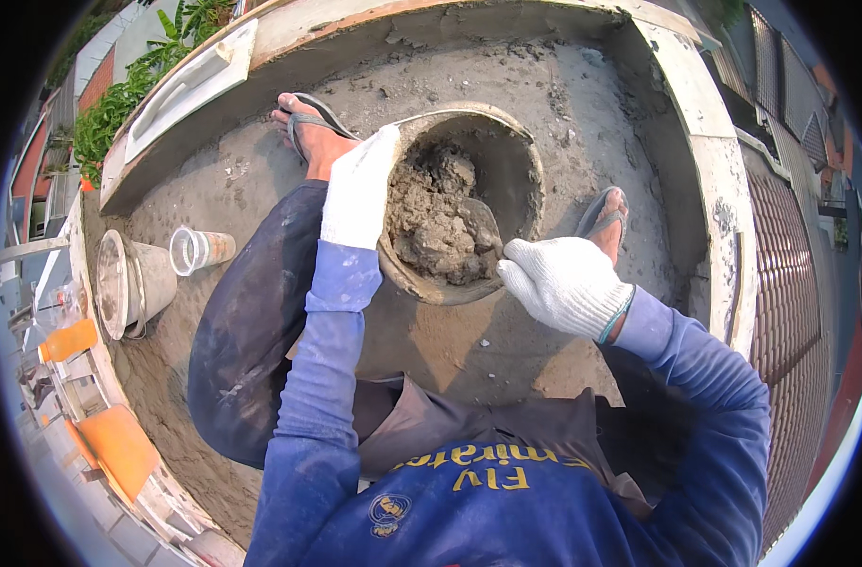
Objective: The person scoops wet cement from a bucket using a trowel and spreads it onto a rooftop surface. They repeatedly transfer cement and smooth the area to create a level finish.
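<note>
A round bucket (519, 165) holding grey, lumpy mortar (421, 213) stands between my sandalled feet. My left hand (355, 194), in a white knit glove, grips the left side of its rim. My right hand (554, 279), gloved the same way, is closed at the lower right of the bucket on a trowel, whose mud-coated blade (483, 227) is in the mortar; the handle is mostly hidden by my fingers.
A grey bucket (138, 279) and a clear plastic cup (202, 250) lie at the left. A low plastered ledge (686, 85) with pale boards surrounds me. Orange sheets (119, 444), green plants (105, 132) and tiled roofs (785, 283) show beyond it.
</note>
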`<state>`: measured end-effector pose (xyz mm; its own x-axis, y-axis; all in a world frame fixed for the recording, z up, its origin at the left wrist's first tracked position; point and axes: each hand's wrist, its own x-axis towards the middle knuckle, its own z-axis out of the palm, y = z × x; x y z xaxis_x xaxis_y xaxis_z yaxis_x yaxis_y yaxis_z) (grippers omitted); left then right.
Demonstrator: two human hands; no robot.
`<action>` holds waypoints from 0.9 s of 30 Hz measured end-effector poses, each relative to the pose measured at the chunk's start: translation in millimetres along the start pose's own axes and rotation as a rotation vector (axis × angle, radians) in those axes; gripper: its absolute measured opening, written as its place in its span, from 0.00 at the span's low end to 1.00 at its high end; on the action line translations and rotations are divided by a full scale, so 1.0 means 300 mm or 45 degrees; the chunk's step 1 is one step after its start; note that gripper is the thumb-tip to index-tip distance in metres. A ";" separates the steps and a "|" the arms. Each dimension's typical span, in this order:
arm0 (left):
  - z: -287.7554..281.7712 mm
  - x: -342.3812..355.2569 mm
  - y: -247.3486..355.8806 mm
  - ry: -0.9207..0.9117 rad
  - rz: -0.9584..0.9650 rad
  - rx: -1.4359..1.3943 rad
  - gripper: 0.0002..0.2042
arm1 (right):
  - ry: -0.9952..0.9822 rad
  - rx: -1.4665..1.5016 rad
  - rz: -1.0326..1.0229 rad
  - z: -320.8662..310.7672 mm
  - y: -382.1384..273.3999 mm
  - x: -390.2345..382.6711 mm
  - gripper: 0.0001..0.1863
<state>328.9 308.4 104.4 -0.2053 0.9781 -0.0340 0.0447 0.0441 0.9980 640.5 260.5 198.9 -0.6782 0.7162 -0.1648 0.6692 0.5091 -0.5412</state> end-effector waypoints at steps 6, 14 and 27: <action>0.097 -0.052 0.066 -0.127 0.149 0.215 0.17 | -0.078 -0.710 0.266 -0.245 0.034 -0.017 0.15; 0.156 -0.107 0.126 -0.052 0.097 0.233 0.17 | -0.202 -0.782 0.528 -0.187 0.200 -0.108 0.12; 0.169 -0.163 0.047 0.087 0.009 -0.101 0.16 | 0.154 -0.252 0.102 0.160 0.175 -0.040 0.08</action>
<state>389.2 271.4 117.3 -0.2712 0.9622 -0.0257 -0.0309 0.0180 0.9994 669.1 255.9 132.9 -0.5871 0.8040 -0.0946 0.7740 0.5233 -0.3564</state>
